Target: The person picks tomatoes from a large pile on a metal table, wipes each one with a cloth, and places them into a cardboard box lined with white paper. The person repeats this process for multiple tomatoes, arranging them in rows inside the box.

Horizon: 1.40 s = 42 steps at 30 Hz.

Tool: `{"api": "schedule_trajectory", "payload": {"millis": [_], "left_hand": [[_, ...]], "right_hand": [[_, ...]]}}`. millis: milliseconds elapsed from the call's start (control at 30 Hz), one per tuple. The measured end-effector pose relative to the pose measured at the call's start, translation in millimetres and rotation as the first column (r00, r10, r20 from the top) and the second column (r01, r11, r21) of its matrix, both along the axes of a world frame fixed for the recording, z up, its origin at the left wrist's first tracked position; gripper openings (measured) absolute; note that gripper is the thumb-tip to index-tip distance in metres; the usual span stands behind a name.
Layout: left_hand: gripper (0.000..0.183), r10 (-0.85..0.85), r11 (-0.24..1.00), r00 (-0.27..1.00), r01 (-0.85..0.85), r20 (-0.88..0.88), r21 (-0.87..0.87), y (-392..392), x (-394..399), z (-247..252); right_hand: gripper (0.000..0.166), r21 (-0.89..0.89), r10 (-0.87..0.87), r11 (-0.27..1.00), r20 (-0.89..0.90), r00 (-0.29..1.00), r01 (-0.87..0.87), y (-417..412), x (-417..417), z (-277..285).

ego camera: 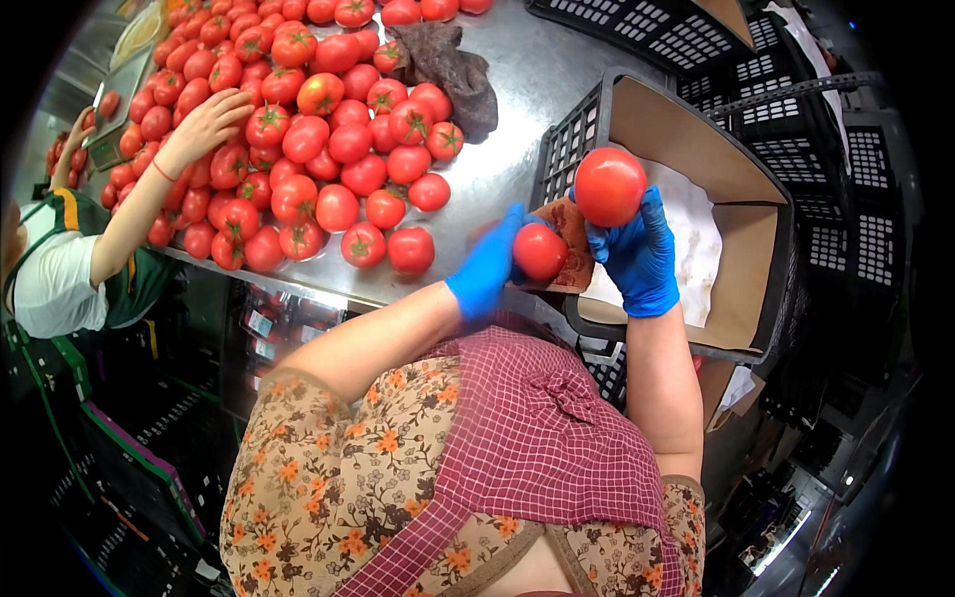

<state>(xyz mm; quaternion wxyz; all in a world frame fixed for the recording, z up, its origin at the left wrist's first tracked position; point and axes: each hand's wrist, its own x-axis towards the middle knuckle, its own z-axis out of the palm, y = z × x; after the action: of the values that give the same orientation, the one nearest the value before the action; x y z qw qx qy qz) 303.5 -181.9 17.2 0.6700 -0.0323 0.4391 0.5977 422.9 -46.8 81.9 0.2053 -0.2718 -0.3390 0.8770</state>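
Note:
A blue glove covers each of my hands. My right hand (638, 257) grips a large red tomato (610, 186) above the near left part of a black plastic crate (782, 224) lined with brown cardboard and white paper. Beside the crate's left wall, my left hand (489, 261) is slightly blurred and has another red tomato (539, 251) at its palm; its fingers are partly hidden. A reddish-brown cloth (571, 242) lies between my hands, under that tomato. Many tomatoes (336, 208), some with green stems, are heaped to the left on a metal table (500, 160).
A dark crumpled cloth (451, 71) lies at the heap's right edge. At the left, a co-worker's hand (205, 127) rests over the tomatoes, near a weighing scale (112, 127). Stacked black crates (828, 194) stand at the right, and more crates are below the table at the left.

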Motion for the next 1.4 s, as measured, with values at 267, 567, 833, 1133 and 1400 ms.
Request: {"api": "schedule_trajectory", "payload": {"millis": [267,567,833,1133,1400], "left_hand": [[0.047,-0.161,0.949,0.869,0.266,-0.467,0.167,-23,-13,-9],[0.059,-0.16,0.967,0.884,0.052,0.439,0.249,-22,-18,0],[0.065,-0.075,0.942,0.86,-0.105,0.505,0.317,-19,-7,-7],[0.07,0.019,0.892,0.985,0.061,-0.172,0.449,-18,-8,-22],[0.074,-0.058,0.95,0.662,0.266,-0.747,0.162,-21,-19,-46]], "right_hand": [[0.055,0.002,-0.01,1.0,0.002,1.0,0.01,0,1,-1],[0.052,-0.028,-0.002,1.0,-0.033,0.999,0.001,0,-1,1],[0.052,-0.023,-0.018,1.0,-0.009,1.0,0.017,1,3,-2],[0.061,-0.003,-0.035,0.999,0.055,0.998,0.035,-3,0,4],[0.066,-0.014,-0.065,0.998,0.045,0.997,0.066,-4,3,3]]}}
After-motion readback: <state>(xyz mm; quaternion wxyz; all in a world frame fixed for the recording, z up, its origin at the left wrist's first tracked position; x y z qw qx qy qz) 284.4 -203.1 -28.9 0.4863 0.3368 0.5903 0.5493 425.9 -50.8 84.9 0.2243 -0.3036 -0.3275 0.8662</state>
